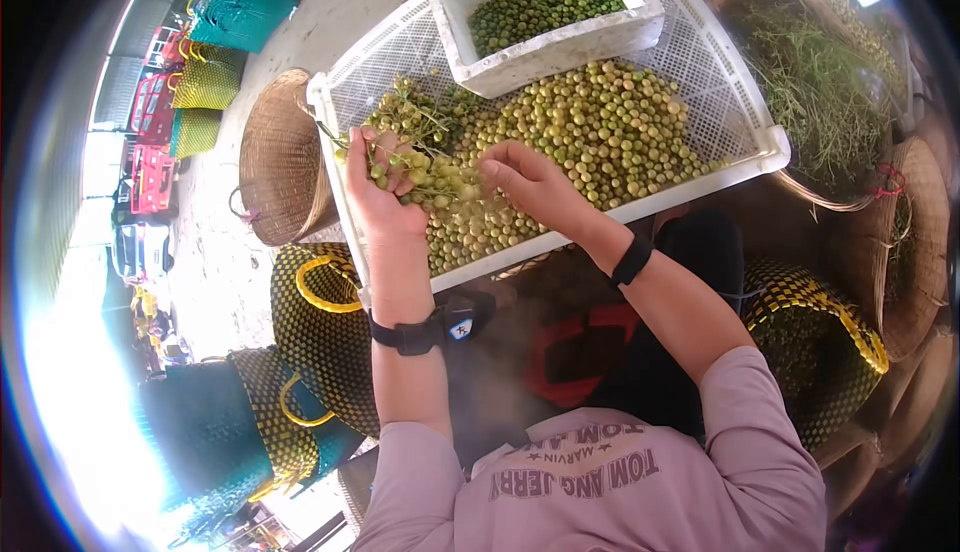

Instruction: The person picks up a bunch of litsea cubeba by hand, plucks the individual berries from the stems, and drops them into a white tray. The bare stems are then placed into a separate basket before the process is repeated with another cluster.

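My left hand [380, 192], palm turned up, is closed around a bunch of small round green fruits on thin stems [440, 180]. My right hand [535, 184] is beside the free end of that bunch, thumb and fingers pinched together; what is between the fingertips is too small to make out. Both hands are over a white mesh tray [718, 80]. Loose yellow-green round fruits [600, 122] cover much of the tray, and a heap of stemmed fruits [415, 112] lies beyond my left hand. A white foam box [560, 57] with smaller, darker green fruits [545, 10] stands at the tray's far side.
A brown wicker basket [275, 157] stands left of the tray. Yellow-and-black woven baskets [325, 337] [815, 342] flank my legs. At the right, a large basket holds green stems [815, 92]. Teal baskets [240, 12] and red vehicles [152, 177] are farther left.
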### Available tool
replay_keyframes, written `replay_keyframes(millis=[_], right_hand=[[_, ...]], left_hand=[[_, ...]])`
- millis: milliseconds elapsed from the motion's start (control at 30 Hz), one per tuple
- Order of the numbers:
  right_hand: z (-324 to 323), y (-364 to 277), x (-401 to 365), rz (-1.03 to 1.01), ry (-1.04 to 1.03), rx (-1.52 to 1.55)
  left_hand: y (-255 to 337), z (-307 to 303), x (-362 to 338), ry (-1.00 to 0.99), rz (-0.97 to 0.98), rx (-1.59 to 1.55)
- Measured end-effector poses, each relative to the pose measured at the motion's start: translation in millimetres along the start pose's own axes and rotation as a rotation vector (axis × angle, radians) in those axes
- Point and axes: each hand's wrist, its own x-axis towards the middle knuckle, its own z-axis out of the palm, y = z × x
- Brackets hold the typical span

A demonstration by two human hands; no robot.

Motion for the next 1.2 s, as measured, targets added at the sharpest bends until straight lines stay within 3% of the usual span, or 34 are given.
replay_keyframes(millis=[200, 267, 333, 467, 633, 700, 767, 800, 867, 1000, 1067, 1200], right_hand=[[0, -1, -3, 0.089, -0.071, 0.082], [-4, -3, -3, 0.149, -0.085, 0.125], [-7, -2, -1, 0.156, -0.212, 0.239], [-15, -6, 0, 0.181, -0.317, 0.185], [-17, -9, 2, 0.255, -0.151, 0.455], [-15, -7, 2, 0.256, -0.156, 0.48], [-6, -7, 0, 0.134, -0.067, 0.167], [-2, -4, 1, 0.135, -0.066, 0.168], [3, 5, 3, -0.036, -0.025, -0.042], [-3, 4, 2, -0.021, -0.029, 0.013], [-15, 5, 3, 0.193, -0.09, 0.398], [-11, -8, 2, 0.206, -0.035, 0.266]], left_hand=[[1, -7, 2, -0.055, -0.004, 0.113], [4, 15, -10, 0.101, 0.035, 0.092], [4, 9, -5, 0.089, 0.041, 0.078], [8, 4, 1, 0.091, 0.058, 0.038], [14, -20, 15, 0.06, 0.058, 0.014], [14, -26, 18, -0.056, 0.043, -0.021], [14, 1, 1, 0.043, 0.045, -0.03], [13, 11, -5, 0.141, 0.047, -0.038], [8, 2, 1, 0.119, 0.028, -0.034], [6, -4, 6, 0.075, 0.045, -0.023], [8, -8, 10, 0.092, 0.034, -0.05], [10, 1, 4, 0.078, 0.04, -0.071]])
